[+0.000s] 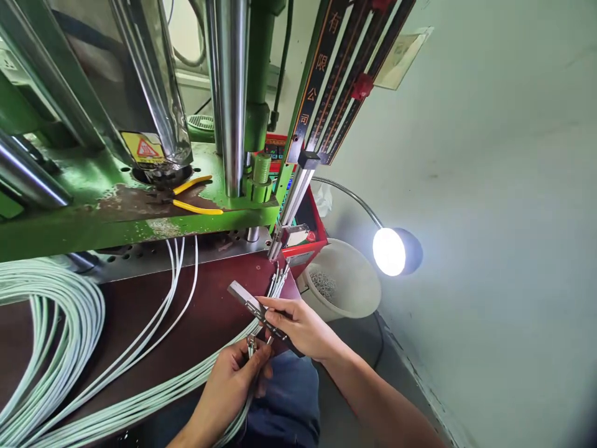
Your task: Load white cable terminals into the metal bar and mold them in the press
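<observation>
My right hand (305, 326) grips a long, narrow metal bar (243, 295), tilted, with a row of small slots or fittings along it. My left hand (231, 376) is closed around several pale cables; their small metal connector ends (252, 341) stick up between thumb and fingers, just below the bar. Whether these ends touch the bar I cannot tell. Behind both hands, a bundle of pale green-white cables (186, 381) runs across the dark red table (212, 292), its tips at the table's right corner. A large coil of the same cable (86, 308) lies at the left.
A green press (219, 214) with steel columns stands over the table's far side. Yellow-handled pliers (198, 206) lie on its ledge. A lit lamp (389, 251) on a bendable neck hangs over a white bucket (354, 286) holding small scraps. The wall (489, 186) bounds the right.
</observation>
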A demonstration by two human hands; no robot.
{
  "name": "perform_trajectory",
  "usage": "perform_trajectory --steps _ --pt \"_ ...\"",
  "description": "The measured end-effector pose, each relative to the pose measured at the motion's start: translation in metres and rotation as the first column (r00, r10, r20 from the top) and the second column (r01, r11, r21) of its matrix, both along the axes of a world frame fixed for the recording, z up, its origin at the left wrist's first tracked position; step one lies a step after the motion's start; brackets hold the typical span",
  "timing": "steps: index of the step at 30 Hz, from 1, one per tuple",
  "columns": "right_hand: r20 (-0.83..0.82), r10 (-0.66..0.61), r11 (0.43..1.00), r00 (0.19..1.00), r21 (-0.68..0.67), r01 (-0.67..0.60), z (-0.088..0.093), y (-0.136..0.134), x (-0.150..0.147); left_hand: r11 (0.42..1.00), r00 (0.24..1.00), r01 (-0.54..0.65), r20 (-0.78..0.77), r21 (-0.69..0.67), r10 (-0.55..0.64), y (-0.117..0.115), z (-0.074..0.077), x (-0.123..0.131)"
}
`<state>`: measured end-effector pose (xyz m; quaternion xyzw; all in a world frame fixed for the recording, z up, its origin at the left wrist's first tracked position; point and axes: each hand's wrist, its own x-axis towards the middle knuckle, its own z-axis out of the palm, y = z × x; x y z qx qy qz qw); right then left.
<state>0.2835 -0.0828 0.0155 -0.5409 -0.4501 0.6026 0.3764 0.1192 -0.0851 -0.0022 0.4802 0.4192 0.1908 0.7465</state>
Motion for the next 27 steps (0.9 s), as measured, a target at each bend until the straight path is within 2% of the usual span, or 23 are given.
perform_trajectory --steps 6,15,20,24,27 --pt "0.085 0.032 0.999 0.996 0.034 -0.035 0.007 0.002 -0.003 0.998 0.998 -0.060 0.008 -0.020 0.061 -0.002 0.006 0.003" --pt "0.240 0.043 0.994 0.970 0.086 -0.065 0.016 -0.003 -0.014 0.998 0.997 -0.061 -0.056 0.023 0.062 -0.001 0.003 0.003" --pt "0.187 0.063 0.996 0.980 0.051 -0.074 0.016 -0.001 -0.010 0.999 0.999 -0.036 -0.026 -0.031 0.035 0.001 0.007 0.000" --pt "0.188 0.068 0.994 0.980 0.072 -0.083 0.017 0.002 -0.001 0.988 0.991 -0.120 0.055 -0.095 0.125 0.004 0.016 -0.005" --pt "0.173 0.084 0.993 0.981 0.065 -0.096 0.018 0.003 0.001 0.987 0.985 -0.142 0.086 -0.069 0.147 0.005 0.019 -0.007"
